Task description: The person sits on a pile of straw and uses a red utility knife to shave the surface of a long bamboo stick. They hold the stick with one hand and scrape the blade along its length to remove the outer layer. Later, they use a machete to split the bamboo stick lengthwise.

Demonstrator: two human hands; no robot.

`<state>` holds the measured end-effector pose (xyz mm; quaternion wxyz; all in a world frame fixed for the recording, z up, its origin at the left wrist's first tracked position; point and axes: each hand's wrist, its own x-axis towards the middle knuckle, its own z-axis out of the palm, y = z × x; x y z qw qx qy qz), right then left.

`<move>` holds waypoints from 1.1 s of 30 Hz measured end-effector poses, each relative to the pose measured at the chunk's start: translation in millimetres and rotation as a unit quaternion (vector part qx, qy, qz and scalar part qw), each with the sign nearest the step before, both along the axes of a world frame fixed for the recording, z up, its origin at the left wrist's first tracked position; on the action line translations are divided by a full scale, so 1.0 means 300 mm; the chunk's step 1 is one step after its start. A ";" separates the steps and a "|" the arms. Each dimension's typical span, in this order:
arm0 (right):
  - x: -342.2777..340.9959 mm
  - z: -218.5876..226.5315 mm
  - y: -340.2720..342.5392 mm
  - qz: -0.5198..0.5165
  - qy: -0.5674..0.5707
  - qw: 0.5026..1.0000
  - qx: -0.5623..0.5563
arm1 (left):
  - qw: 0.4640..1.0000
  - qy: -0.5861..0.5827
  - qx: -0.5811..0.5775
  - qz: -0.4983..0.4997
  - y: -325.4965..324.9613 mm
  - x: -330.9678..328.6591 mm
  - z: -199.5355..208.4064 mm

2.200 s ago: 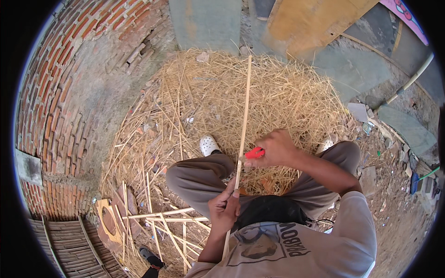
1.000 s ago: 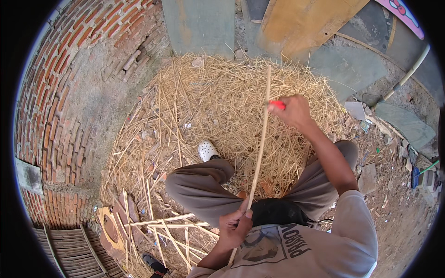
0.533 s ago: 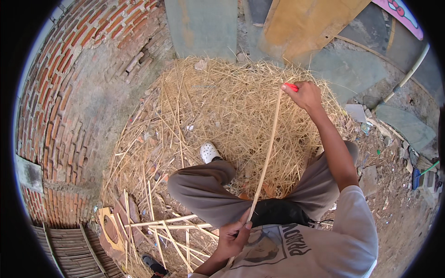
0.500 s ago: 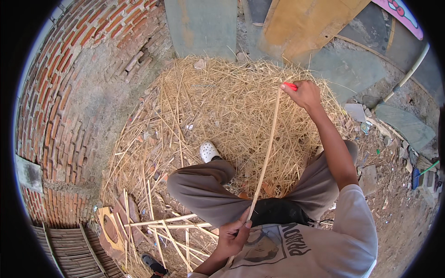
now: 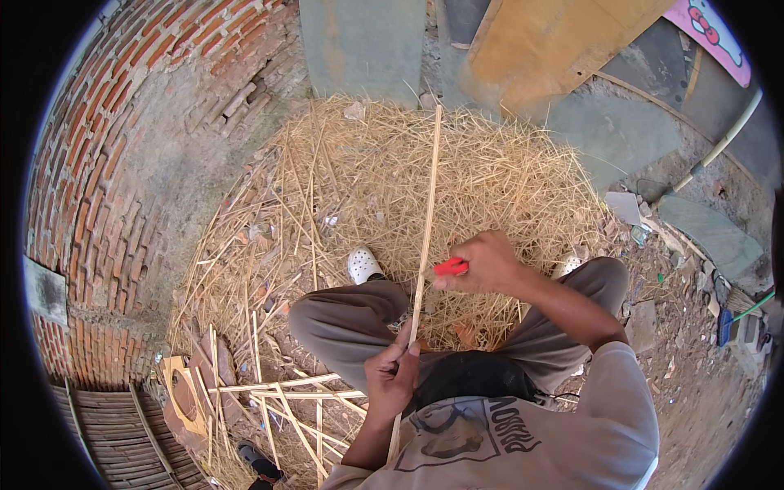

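My left hand (image 5: 392,380) is closed round the lower part of a long, pale bamboo strip (image 5: 430,196). The strip rises from my lap toward the far side, and its lower end passes under my forearm along my shirt. In my right hand (image 5: 488,263) is a red-handled tool (image 5: 451,266), fingers wrapped round it. The tool's tip comes close to the strip's right edge, a bit above my left hand; no blade can be made out, and whether it touches the strip I cannot tell.
Straw-like shavings (image 5: 506,180) pile up before my legs. Several cut strips (image 5: 294,390) lie crossed at my left. A white clog (image 5: 363,265) is on my foot. A brick wall (image 5: 106,204) stands at the left, with grey boards (image 5: 363,49) and a tan board (image 5: 555,49) at the back.
My right hand has come down and nearer with the red-handled tool, from the strip's far end to its middle. The strip's far end now points higher and more left.
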<state>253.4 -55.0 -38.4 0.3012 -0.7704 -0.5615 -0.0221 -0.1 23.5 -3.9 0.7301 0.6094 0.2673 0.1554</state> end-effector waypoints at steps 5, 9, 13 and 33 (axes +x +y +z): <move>0.008 0.017 0.000 -0.020 0.008 0.999 -0.033 | 0.997 0.033 0.074 -0.018 -0.018 0.019 0.027; 0.117 -0.019 0.000 -0.137 0.014 0.990 -0.028 | 0.992 0.043 0.111 -0.030 -0.040 0.021 0.032; 0.022 0.005 -0.008 -0.042 -0.021 0.999 -0.028 | 0.996 0.060 0.064 -0.017 -0.041 0.027 0.044; 0.257 -0.037 0.002 -0.167 0.010 0.986 -0.030 | 0.989 0.024 0.122 -0.075 -0.067 -0.052 0.043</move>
